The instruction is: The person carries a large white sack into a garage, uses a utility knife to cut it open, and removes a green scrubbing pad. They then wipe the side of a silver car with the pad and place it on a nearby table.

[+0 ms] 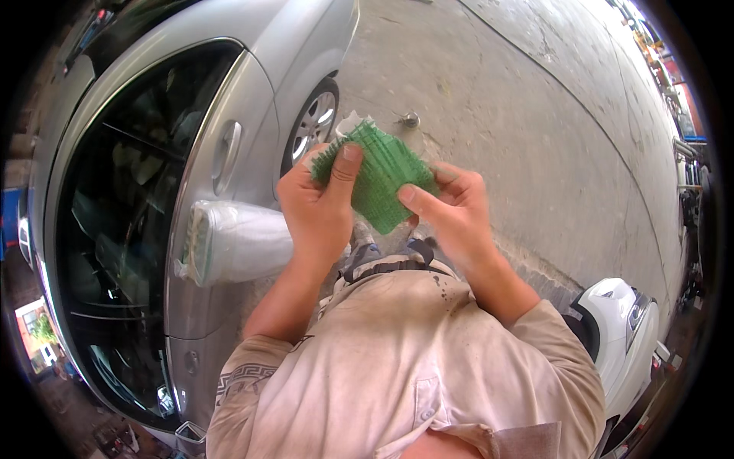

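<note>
A piece of green woven mesh cloth (378, 178) with frayed edges is held up in front of my waist. My left hand (321, 195) grips its left side, with the thumb lying across the front. On the lower right, my right hand (450, 206) pinches it between thumb and fingers. A ragged white layer (351, 121) shows behind the top edge of the cloth. Beside my left forearm is a bulky white bundle (246, 241) in clear plastic, against the car door in view. What supports the bundle cannot be seen.
A silver car (258, 115) stands close on my left, its door handle (228, 156) and wheel (312, 123) in view. A small metal object (410, 119) lies on the concrete floor (516, 143). The front of a white car (616, 338) is at lower right.
</note>
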`<state>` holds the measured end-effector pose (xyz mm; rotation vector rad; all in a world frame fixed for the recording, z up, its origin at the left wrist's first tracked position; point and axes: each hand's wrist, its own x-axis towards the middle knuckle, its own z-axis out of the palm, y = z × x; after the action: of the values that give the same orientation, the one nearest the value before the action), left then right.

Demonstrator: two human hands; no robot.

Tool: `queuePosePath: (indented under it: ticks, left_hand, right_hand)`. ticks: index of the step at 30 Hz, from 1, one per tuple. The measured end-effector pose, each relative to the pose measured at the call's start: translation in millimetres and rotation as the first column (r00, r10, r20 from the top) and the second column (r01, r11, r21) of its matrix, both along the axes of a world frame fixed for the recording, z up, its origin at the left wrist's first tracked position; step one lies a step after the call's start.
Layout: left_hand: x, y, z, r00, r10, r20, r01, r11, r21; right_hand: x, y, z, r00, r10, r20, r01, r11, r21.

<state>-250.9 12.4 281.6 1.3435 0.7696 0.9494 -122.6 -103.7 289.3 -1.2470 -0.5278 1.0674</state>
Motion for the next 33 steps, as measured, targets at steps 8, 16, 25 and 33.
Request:
queuePosePath:
  ticks: [8,16,25,33]
  left_hand:
    - [1.6,-1.6,12.8,0.979,-0.033,0.200,0.074,0.977,-0.198]
    - [-6.7,2.3,4.1,0.956,-0.126,0.265,0.204,0.934,-0.293]
    - [-7.0,4.8,-5.1,0.959,-0.176,0.223,0.227,0.947,-0.229]
    - [-1.9,9.0,10.7,0.974,-0.222,0.048,0.221,0.975,0.029]
  right_hand:
    - [5.3,5.1,-2.6,0.997,-0.071,-0.027,0.073,0.994,0.081]
    - [12.3,8.2,-8.2,0.993,-0.114,-0.005,0.114,0.984,0.134]
    - [10.8,6.9,3.0,0.962,-0.192,0.196,0.150,0.966,0.210]
    - [18.8,3.7,18.2,0.650,-0.207,0.732,0.012,0.965,0.263]
